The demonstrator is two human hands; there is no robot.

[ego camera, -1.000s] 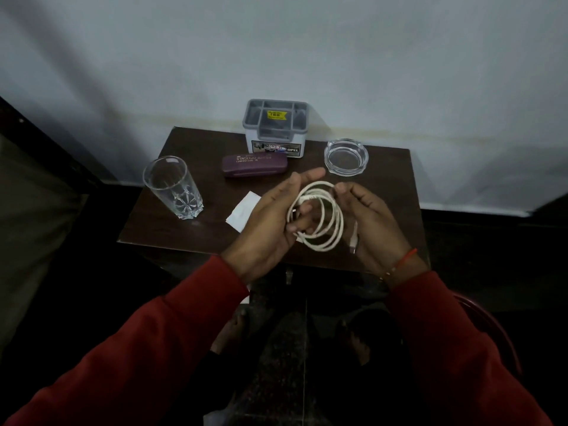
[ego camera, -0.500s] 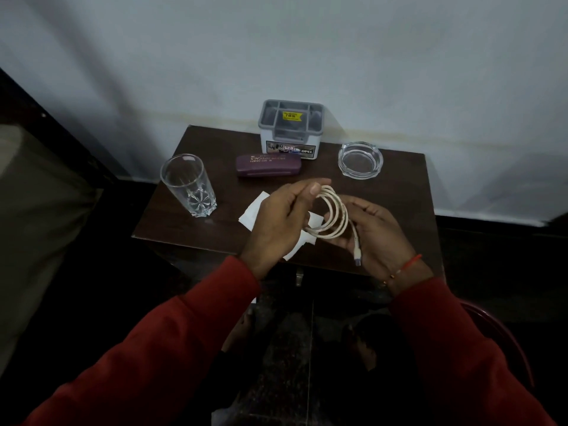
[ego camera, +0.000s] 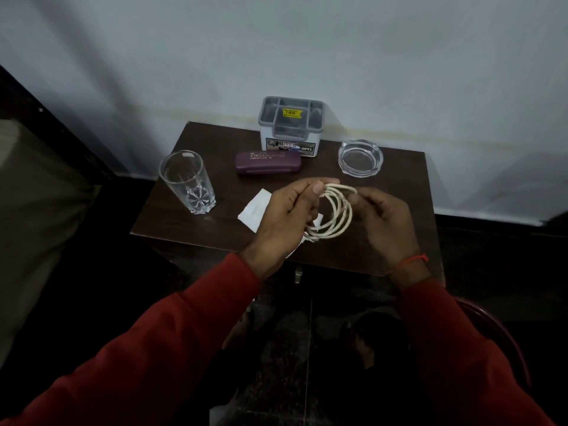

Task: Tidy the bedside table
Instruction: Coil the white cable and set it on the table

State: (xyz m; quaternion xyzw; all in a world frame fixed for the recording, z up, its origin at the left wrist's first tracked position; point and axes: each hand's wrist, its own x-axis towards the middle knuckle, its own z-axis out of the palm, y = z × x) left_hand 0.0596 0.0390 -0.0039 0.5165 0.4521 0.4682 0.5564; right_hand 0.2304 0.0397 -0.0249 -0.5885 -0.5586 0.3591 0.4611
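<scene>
A white cable (ego camera: 337,214) wound into a loose coil hangs above the front of the dark wooden bedside table (ego camera: 190,229). My left hand (ego camera: 284,216) pinches the top of the coil between thumb and fingers. On the coil's right side my right hand (ego camera: 384,222) grips it with curled fingers. White paper (ego camera: 256,207) lies on the table, partly hidden under my left hand.
A tall clear glass (ego camera: 187,181) stands at the left. A purple spectacle case (ego camera: 268,162) lies in front of a grey organiser box (ego camera: 291,126) at the back by the wall. A glass ashtray (ego camera: 360,157) sits at the back right. A red chair edge (ego camera: 504,336) shows lower right.
The coil has been drawn tighter and turned; the loose plug end that hung by my right hand is out of sight. Both hands have stayed above the table's front.
</scene>
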